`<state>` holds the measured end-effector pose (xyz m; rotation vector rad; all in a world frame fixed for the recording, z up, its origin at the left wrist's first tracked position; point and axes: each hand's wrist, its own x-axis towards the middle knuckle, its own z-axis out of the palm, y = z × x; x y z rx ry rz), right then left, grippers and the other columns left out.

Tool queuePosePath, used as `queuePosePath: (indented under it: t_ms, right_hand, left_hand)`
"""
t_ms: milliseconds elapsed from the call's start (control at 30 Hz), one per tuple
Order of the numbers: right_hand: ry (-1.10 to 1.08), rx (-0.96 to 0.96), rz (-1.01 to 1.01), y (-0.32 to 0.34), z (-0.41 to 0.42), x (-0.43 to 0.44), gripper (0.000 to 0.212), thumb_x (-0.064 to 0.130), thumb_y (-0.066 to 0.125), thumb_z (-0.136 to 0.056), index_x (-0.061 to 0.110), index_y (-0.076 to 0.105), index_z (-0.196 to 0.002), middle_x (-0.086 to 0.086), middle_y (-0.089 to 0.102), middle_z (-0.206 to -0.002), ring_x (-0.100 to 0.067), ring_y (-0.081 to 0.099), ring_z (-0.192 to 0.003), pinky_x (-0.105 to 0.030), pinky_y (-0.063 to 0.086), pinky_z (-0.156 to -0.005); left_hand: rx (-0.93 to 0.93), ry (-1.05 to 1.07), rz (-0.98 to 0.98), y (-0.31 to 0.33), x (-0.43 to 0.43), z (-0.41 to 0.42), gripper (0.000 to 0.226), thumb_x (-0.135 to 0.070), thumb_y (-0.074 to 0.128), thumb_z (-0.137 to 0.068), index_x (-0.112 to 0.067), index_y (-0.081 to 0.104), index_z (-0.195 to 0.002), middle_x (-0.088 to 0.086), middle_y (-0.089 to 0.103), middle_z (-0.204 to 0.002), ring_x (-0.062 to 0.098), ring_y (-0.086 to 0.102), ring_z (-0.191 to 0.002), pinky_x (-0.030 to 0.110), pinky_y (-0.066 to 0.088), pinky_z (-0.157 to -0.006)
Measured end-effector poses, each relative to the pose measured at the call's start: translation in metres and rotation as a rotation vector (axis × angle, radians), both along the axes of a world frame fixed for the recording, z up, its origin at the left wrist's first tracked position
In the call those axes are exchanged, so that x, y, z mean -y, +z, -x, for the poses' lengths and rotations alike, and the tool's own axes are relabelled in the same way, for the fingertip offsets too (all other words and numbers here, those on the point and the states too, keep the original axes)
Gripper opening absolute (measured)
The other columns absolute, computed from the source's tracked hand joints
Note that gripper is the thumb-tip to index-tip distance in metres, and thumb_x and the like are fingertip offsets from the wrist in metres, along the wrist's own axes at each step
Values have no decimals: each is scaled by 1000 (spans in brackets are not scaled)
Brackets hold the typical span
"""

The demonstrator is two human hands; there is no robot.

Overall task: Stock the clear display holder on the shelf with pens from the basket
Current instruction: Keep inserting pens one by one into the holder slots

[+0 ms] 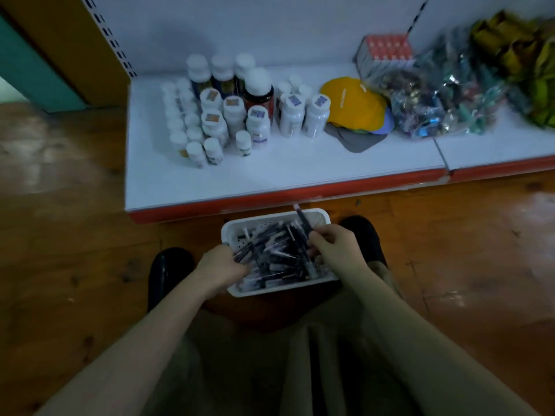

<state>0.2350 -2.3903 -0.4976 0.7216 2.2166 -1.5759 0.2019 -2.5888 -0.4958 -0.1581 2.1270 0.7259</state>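
A white perforated basket [318, 219] sits on the wooden floor between my feet, filled with several dark pens [279, 259]. My left hand [220, 268] is at the basket's left side, fingers closed around a few pens. My right hand [333, 243] is over the right part of the basket, shut on a dark pen [301, 217] that sticks up toward the shelf. The low white shelf [270, 172] with its red front edge lies just beyond the basket. No clear display holder shows in this view.
On the shelf stand several white-capped bottles [234, 112] at left, yellow and grey caps [354, 106] in the middle, a red and white box [387, 52] behind, and bags of small goods [444, 97] at right. My dark shoes [168, 271] flank the basket.
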Motion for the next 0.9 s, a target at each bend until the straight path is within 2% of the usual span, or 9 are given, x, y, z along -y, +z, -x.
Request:
queuePosePath:
  t_ms: [100,167,267,333,500,600,733,800,900]
  right_hand:
    - [-58,-156,119,47,3,8,15,18,48,-97,8,55,-106,0,62,-85,-13,60,-77,-17,50,-63]
    - [-94,-247,236,86,12,11,16,19,48,-97,10,55,-108,0,64,-90,-11,63,-79,-19,49,-65]
    - [-86,-346,333,153,33,12,10,20,48,-96,22,57,-101,-1,67,-88,-11,65,-78,-20,50,-66]
    - [-48,-403,346,201,44,10,10,19,48,-96,25,56,-95,-2,66,-80,-8,64,-67,-20,51,-61]
    - [135,-465,312,306,65,0,10,13,50,-95,15,59,-90,-7,61,-69,-8,56,-53,-23,49,-58]
    - [172,-455,379,357,82,-19,13,8,54,-91,5,59,-102,-9,63,-70,-10,56,-53,-21,48,-55]
    - [318,-434,632,421,104,-44,57,38,82,-60,9,64,-105,-14,72,-87,-20,69,-73,-25,55,-62]
    - [370,-466,779,442,115,-52,66,46,89,-43,13,72,-97,-17,71,-99,-23,71,-87,-27,57,-66]
    - [318,-546,1033,464,133,-52,64,40,90,-45,9,73,-98,-22,67,-109,-25,67,-100,-29,57,-71]
  left_hand:
    - [-262,120,-206,56,-3,-4,25,-28,58,-91,-5,56,-82,13,54,-73,22,53,-64,28,39,-53]
    - [-499,213,-365,99,-13,-1,21,-27,57,-91,-7,55,-87,16,59,-80,25,59,-75,33,46,-66]
    - [-759,292,-514,173,-32,17,13,-22,58,-90,-24,48,-83,-5,61,-75,5,60,-74,13,43,-67]
    - [-876,302,-589,221,-45,34,11,-18,59,-89,-22,48,-88,-12,59,-74,0,59,-73,9,42,-63]
    - [-1091,249,-650,326,-68,73,14,-16,61,-88,-15,47,-93,-2,59,-70,18,60,-69,22,44,-64]
    - [-1197,203,-658,372,-66,92,15,-16,61,-88,-13,47,-95,2,56,-70,23,58,-71,32,42,-65]
    - [-1368,239,-698,424,-67,110,18,-14,62,-88,-17,44,-90,-7,46,-65,-2,50,-58,13,36,-54]
    - [-1410,322,-725,443,-68,120,17,-13,61,-88,-12,45,-91,-7,46,-64,3,49,-57,11,36,-53]
    - [-1362,457,-804,463,-69,140,15,-17,60,-90,-11,47,-92,0,54,-70,16,51,-62,24,41,-60]
